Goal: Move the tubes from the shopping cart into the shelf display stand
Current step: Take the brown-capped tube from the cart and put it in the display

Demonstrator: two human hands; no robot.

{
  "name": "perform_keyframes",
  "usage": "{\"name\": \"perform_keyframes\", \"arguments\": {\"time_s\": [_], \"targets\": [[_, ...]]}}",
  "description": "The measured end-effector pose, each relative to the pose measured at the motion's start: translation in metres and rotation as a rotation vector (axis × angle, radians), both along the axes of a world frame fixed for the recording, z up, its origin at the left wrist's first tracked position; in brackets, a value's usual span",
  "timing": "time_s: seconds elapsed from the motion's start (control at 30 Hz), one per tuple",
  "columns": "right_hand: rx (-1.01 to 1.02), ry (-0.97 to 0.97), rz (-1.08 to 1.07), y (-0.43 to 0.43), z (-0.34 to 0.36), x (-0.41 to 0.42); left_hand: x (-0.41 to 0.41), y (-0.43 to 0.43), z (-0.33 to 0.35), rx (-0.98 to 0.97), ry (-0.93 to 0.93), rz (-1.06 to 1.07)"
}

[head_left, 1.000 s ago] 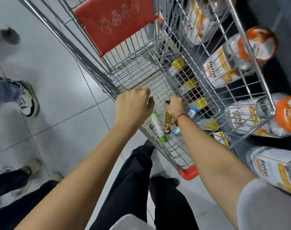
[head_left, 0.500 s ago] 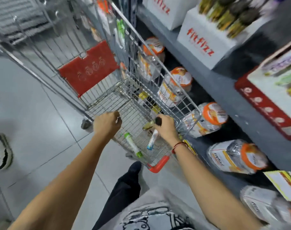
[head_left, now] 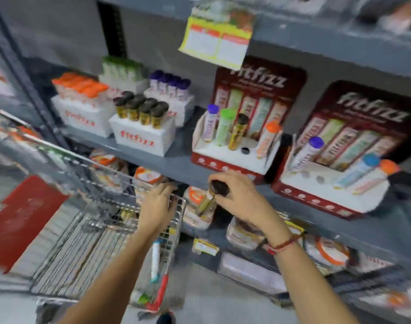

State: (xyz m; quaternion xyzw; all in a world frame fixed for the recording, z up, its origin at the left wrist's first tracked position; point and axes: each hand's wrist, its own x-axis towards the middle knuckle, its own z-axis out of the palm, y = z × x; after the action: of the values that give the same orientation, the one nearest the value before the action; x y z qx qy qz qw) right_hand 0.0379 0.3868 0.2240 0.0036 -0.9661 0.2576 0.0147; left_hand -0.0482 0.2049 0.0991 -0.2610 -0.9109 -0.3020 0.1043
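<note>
One dark-capped tube [head_left: 208, 199] now lifted clear of shopping cart [head_left: 120, 183], clasped in right hand [head_left: 240, 198] near display stand [head_left: 232, 157]; empty slot [head_left: 245, 150] there likely target. Left hand [head_left: 158, 205] stays curled over cart rim. Blue-capped tube [head_left: 155, 260] remains in cart.

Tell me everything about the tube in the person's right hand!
The tube is slim and round, with a dark cap on top and a gold-and-dark printed body that looks like plastic. It is tilted, cap up and toward the shelf, lower end toward the cart. The right hand wraps its capped end; the fingers curl over the cap. It hangs in the air just below the shelf edge. Blur hides the label.
</note>
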Motion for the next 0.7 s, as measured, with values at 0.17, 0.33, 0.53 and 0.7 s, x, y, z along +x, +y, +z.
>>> {"name": "perform_keyframes", "arguments": {"time_s": [0.17,0.33,0.53,0.7], "targets": [[0.014,0.051,-0.187,0.049,0.043,0.044,0.011,0.079,0.015,-0.008,0.084,-0.25],[0.021,0.083,-0.314,0.086,0.055,0.07,0.031,0.127,0.005,-0.126,0.111,-0.464],[-0.006,0.079,-0.369,0.113,0.064,0.085,0.039,0.138,-0.01,-0.264,0.195,-0.48],[-0.014,0.112,-0.446,0.13,0.065,0.084,0.036,0.14,-0.015,-0.267,0.169,-0.483]]}}
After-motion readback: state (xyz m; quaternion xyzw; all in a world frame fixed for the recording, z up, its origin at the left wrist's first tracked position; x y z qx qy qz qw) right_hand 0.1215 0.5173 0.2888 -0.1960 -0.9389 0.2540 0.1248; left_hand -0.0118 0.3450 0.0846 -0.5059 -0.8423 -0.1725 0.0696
